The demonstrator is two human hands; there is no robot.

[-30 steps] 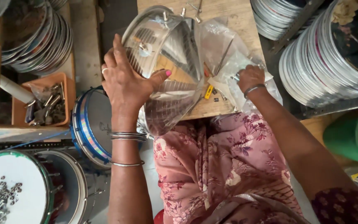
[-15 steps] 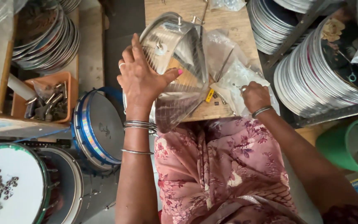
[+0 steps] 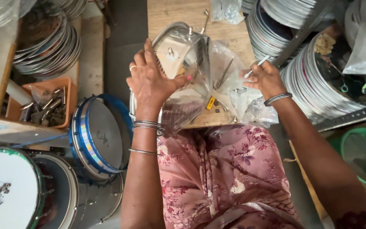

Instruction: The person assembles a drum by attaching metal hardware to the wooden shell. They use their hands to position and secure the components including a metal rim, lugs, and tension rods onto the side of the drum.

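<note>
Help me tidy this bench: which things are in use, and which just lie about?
In use: left hand on the shiny metal drum shell; right hand holding a thin metal rod.

Lying about: blue-rimmed drum, orange tray of bolts, stacked metal hoops, green bucket.

**Colours and patterns**

Drum shell (image 3: pixel 183 55) shiny silver. Board (image 3: pixel 178 17) pale wood. Drum (image 3: pixel 100 135) blue-rimmed, grey head. Tray (image 3: pixel 43 91) orange. Bucket (image 3: pixel 363 154) green. Dress (image 3: pixel 225 178) pink, floral print. Tag (image 3: pixel 210 103) yellow. Second drum (image 3: pixel 5 191) green-rimmed, white head.
</note>
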